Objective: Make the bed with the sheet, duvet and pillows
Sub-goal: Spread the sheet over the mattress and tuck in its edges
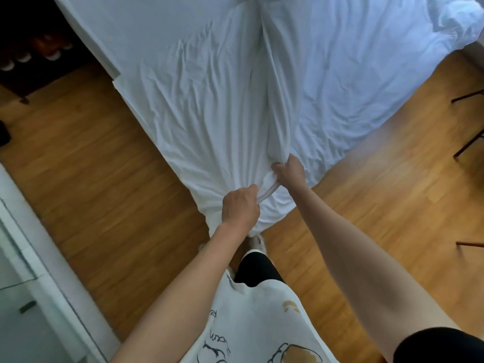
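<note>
Now, on your far left stands a dark shelf [28, 48] holding what look like pairs of shoes [49, 49], too blurred to make out well. Nearer on the left runs a white cabinet front [31, 271] with a small dark handle [27, 307]. Wooden floor [104, 166] lies between these and the bed [146, 24].

The white sheet [209, 106] is spread over the bed's near corner, deeply creased, with its folds running toward your hands. A long bunched ridge of the sheet runs from the far edge of the view down to your right hand. Past that ridge the cloth lies flatter, and at the far right a crumpled heap of white bedding [458, 17] sits on the bed; you cannot tell whether it is duvet or pillow.

Your left hand [239, 208] is at the near corner, back of the hand up, fingers curled tight round a gathered roll of the sheet. Your right hand [290, 170] is just beyond and to the right, arm stretched out, fingers clenched on the same gathered edge. The two hands sit close together without touching.

Dark chair legs [468, 121] stand on the floor at the far right.
</note>
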`<state>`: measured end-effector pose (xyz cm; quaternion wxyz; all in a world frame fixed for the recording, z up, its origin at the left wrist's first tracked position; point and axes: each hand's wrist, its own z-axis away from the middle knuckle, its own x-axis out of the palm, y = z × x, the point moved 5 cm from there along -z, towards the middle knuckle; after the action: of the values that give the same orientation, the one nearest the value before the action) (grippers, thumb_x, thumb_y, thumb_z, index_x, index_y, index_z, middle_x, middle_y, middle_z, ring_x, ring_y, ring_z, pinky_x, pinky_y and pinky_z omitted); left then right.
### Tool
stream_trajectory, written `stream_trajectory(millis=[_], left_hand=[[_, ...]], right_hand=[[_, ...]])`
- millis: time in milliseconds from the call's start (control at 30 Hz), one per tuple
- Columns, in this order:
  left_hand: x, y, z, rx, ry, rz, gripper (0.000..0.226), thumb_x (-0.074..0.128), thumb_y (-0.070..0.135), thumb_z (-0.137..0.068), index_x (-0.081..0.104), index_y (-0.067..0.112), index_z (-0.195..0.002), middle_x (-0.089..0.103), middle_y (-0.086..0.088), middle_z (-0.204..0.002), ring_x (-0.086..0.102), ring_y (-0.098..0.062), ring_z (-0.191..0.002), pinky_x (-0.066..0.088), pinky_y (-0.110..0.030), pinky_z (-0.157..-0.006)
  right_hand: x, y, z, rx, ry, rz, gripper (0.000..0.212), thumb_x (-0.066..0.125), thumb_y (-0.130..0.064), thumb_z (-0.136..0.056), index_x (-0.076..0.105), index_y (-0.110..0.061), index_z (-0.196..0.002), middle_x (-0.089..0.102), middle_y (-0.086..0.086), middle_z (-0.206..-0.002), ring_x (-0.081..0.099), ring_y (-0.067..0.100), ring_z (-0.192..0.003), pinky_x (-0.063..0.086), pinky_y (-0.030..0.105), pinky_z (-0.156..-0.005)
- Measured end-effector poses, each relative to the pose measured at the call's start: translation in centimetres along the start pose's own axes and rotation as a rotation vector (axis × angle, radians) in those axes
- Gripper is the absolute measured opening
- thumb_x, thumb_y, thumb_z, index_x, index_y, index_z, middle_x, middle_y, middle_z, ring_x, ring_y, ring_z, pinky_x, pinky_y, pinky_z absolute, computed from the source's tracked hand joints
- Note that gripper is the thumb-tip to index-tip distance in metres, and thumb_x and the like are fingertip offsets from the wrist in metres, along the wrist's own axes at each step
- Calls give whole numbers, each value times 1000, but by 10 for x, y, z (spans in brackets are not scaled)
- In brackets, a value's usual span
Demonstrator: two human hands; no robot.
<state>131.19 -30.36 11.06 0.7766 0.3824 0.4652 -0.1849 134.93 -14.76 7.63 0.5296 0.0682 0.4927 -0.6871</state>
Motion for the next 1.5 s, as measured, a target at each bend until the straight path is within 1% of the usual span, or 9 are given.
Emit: stream_trajectory(millis=[133, 333, 533, 667, 767, 900, 1167, 1400, 1500], left_hand=[[26, 44, 18, -48, 18, 12, 19, 50, 0, -84, 40, 13, -75, 43, 0, -62, 42, -23, -58, 30, -30, -55], [78, 103, 46, -91, -77, -33, 15, 47, -2, -83, 51, 13, -84, 63, -9, -81, 59, -29, -72, 36, -30, -58], [111, 96, 44, -167, -279, -326, 30, 46, 4, -91, 44, 15, -120, 56, -7, -114, 54, -23, -104, 44, -30, -78], [130, 79, 46, -222, -511, -539, 50, 56, 25, -88, 35, 12, -131, 46, -14, -129, 46, -28, -118, 41, -37, -95], [146, 70, 61, -204, -582, -597, 54, 51, 30, -91, 32, 10, -137, 41, -17, -137, 41, -34, -124, 33, -47, -104], [152, 55, 70, -210, -589, -527, 49, 50, 37, -92, 40, 15, -134, 45, -14, -135, 41, -32, -124, 31, -46, -105], [128, 48, 56, -217, -584, -410, 36, 44, 28, -94, 46, 15, -127, 49, -12, -133, 45, -29, -122, 37, -38, -99], [134, 120, -2, -168, -604, -321, 26, 42, 19, -92, 52, 13, -115, 55, -10, -121, 52, -27, -110, 45, -36, -92], [149, 172, -35, -178, -588, -271, 31, 39, 24, -95, 51, 15, -123, 56, -8, -123, 54, -25, -110, 43, -34, -88]], right_hand=[[-32, 35, 10, -37, -34, 26, 28, 50, -15, -88, 54, -5, -115, 58, 2, -90, 55, 21, -80, 40, 30, -65], [-70, 107, 27, -26, -66, 56, 31, 50, -14, -91, 52, -5, -121, 58, 7, -100, 55, 24, -86, 40, 30, -69], [-47, 137, 21, 72, -193, 133, 30, 47, -20, -94, 51, -6, -120, 62, 12, -106, 55, 25, -84, 43, 32, -67], [-37, 147, 18, 142, -303, 304, 23, 50, -31, -94, 49, -9, -103, 55, 4, -86, 53, 21, -72, 40, 30, -56], [-37, 153, 25, 134, -312, 395, 27, 52, -37, -94, 42, -12, -95, 46, -1, -74, 46, 17, -64, 30, 27, -48], [-39, 159, 37, 139, -322, 423, 25, 52, -37, -92, 45, -14, -97, 54, 3, -89, 52, 21, -78, 32, 27, -51], [-71, 169, 56, 169, -325, 359, 18, 50, -33, -94, 50, -15, -95, 57, 2, -88, 51, 15, -72, 39, 27, -59], [-150, 210, 17, 116, -329, 358, 26, 50, -35, -94, 52, -15, -110, 59, 2, -98, 58, 21, -89, 49, 32, -72], [-196, 252, -13, 121, -378, 376, 23, 49, -32, -93, 52, -14, -108, 61, 5, -102, 59, 22, -90, 52, 35, -78]])
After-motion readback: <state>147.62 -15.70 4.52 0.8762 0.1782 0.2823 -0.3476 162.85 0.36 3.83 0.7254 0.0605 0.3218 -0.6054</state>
